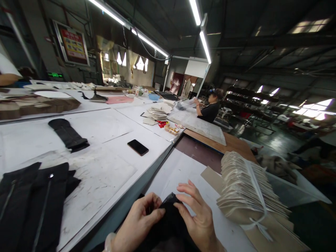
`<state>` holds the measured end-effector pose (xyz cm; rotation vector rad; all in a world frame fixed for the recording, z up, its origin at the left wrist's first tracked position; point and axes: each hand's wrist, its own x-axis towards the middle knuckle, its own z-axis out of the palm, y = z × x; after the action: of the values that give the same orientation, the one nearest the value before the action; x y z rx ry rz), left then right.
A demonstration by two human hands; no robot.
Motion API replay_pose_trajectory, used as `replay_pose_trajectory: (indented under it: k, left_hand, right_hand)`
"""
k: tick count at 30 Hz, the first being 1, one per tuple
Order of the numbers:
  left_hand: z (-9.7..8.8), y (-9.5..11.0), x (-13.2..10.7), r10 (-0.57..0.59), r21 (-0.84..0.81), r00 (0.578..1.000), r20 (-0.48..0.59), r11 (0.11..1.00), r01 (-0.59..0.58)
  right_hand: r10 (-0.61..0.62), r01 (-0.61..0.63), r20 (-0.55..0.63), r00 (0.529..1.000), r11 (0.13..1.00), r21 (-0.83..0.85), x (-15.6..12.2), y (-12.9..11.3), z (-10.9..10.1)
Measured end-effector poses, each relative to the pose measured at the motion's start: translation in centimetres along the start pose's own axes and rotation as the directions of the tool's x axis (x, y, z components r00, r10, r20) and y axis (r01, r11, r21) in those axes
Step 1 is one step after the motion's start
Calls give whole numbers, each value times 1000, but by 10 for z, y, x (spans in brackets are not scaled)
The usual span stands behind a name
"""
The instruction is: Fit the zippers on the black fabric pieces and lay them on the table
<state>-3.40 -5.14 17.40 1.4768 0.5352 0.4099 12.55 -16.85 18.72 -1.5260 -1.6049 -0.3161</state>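
A piece of black fabric (pixel 172 224) is held up close in front of me, its narrow top edge showing a glossy fold. My left hand (pixel 138 222) pinches it on the left side between thumb and curled fingers. At the top right edge, the thumb and index finger of my right hand (pixel 196 215) grip the fabric, while its other fingers are raised and spread. To the left on the white table (pixel 110 168) lie several black fabric pieces with zips (pixel 49 199). Another black zipped piece (pixel 68 134) rests farther back.
A bundle of beige pieces (pixel 244 185) tied with a white strip stands at right. On the table lie a phone (pixel 138 147), a paper stack (pixel 157 114), red-handled scissors (pixel 163 124) and a yellowish box (pixel 172 129). A co-worker (pixel 210 111) is beyond the table.
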Motion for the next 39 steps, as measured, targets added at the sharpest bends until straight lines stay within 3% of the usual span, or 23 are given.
replay_pose_trajectory:
  k: [7,11,14,16,19,22,24,31,39]
  left_hand:
    - [2,2,6,43,-51,997,59,998,-40]
    - [2,4,7,36,-68,997,74,997,-31]
    - [3,6,8,18,-91,997,78,996,-11]
    - [5,8,9,4,-107,997,82,994,5]
    - [6,10,11,-1,-123,997,78,992,10]
    - [5,12,12,15,-88,998,60,996,-10]
    - [5,13,13,13,-36,998,54,999,-11]
    - [5,13,15,43,130,999,12,991,-44]
    - [9,27,12,70,182,998,5,981,-70]
  right_hand:
    - [-107,110,79,991,993,-34,6,5,-5]
    - [-97,97,97,991,995,2,11,3,-6]
    - [4,-13,130,992,997,70,16,-2,-8]
    - [131,-157,189,973,979,131,21,-5,-11]
    - [349,-423,320,881,884,199,29,-9,-19]
    - [476,-597,426,770,772,217,36,-12,-25]
    - [496,-634,459,737,742,217,39,-13,-28]
    - [486,-641,480,730,729,238,46,-10,-30]
    - [509,-704,506,696,621,344,47,-11,-29]
